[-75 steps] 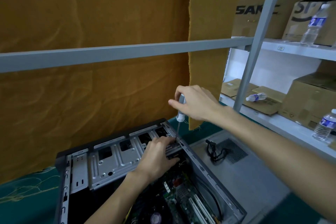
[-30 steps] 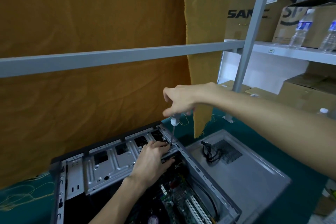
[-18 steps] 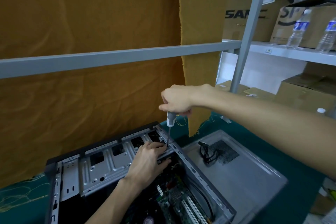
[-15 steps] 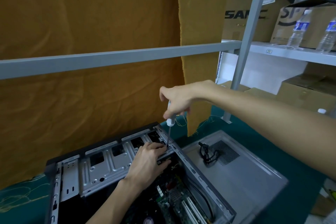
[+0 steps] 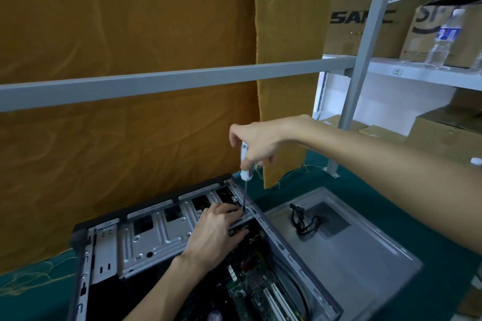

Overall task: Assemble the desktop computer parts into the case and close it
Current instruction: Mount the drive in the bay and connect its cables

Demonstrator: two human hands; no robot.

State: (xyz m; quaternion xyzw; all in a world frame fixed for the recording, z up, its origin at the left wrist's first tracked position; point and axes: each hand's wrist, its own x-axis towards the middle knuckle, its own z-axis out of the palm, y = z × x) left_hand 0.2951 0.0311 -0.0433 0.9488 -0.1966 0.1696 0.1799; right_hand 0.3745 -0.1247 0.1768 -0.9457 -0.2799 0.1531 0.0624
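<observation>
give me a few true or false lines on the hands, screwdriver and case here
1. The right hand grips the screwdriver by its handle. True.
2. The screwdriver lies flat on the side panel. False: it stands nearly upright, tip down at the case edge.
3. The left hand rests on the metal bay inside the case. True.
4. The case is closed. False: it is open, with the motherboard showing.
5. A black cable lies on the side panel. True.
</observation>
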